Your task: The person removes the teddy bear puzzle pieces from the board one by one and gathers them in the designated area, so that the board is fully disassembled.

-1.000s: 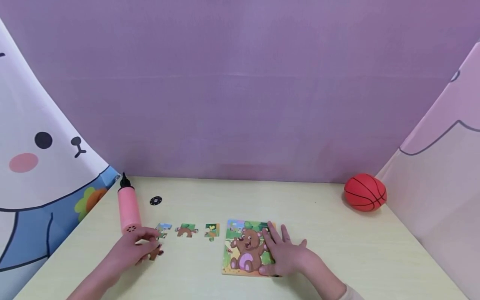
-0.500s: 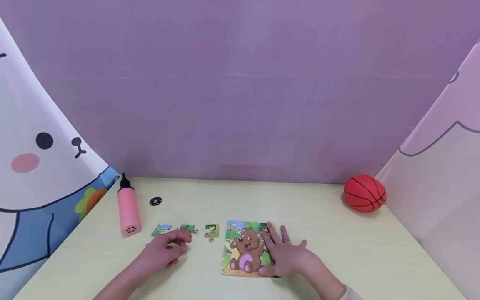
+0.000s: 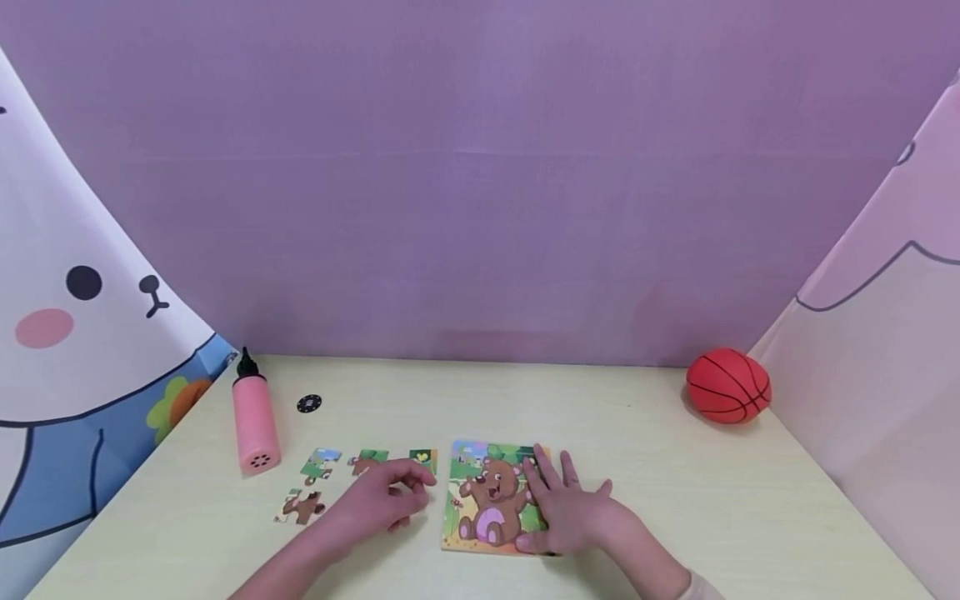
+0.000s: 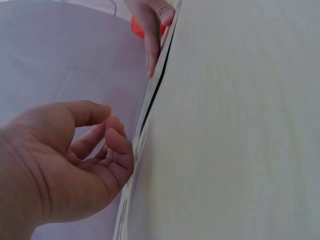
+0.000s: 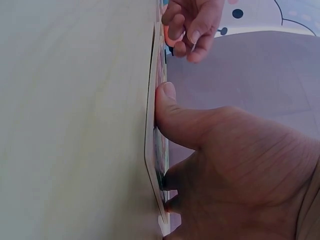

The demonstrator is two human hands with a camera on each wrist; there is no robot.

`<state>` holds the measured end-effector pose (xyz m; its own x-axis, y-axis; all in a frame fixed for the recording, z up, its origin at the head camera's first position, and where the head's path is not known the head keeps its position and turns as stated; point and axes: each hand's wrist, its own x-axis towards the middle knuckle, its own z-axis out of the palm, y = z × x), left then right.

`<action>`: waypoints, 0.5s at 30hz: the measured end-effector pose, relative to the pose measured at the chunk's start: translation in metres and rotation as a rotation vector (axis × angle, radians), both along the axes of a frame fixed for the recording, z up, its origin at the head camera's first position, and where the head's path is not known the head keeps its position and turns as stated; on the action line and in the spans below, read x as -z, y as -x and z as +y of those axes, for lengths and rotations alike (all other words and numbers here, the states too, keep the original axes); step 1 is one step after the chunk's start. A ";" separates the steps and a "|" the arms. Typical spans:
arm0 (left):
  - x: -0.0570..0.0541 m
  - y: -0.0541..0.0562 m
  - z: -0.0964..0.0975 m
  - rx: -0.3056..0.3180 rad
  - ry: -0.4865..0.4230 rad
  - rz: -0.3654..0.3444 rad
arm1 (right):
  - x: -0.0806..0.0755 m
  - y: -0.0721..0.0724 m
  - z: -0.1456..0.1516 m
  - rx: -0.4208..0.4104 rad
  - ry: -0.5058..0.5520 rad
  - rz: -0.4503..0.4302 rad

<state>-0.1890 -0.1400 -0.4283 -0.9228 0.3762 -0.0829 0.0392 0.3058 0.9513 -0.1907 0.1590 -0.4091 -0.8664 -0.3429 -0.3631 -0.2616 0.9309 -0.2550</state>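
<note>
My right hand [image 3: 573, 512] rests with spread fingers on the right side of a bear picture board [image 3: 491, 500]. In the right wrist view, the thumb [image 5: 167, 107] lies along the board's edge. To the left of the board hovers my left hand [image 3: 386, 500], its fingers loosely curled and holding nothing visible. One puzzle piece with brown bear parts [image 3: 303, 506] lies at the lower left, below a blue and green piece [image 3: 322, 462]. A brown and green piece [image 3: 367, 460] and a piece with a yellow shape [image 3: 423, 457] are partly hidden by the left hand.
A pink pump [image 3: 257, 425] with a black nozzle lies at the left of the pale table [image 3: 600, 417]. Near it is a black round chip [image 3: 309, 403]. At the back right sits a red ball [image 3: 727, 386] with black lines. A purple cloth [image 3: 480, 208] hangs behind.
My left hand has let go of the brown bear piece at the lower left and moved right towards the board. My right hand and the board have stayed in place.
</note>
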 end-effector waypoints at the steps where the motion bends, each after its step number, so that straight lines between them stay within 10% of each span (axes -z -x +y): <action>1: 0.001 0.001 0.004 0.004 0.002 -0.002 | 0.000 0.000 0.000 0.000 -0.001 0.000; 15: 0.004 0.011 0.050 0.104 -0.037 0.011 | 0.001 0.001 0.000 -0.006 0.002 0.000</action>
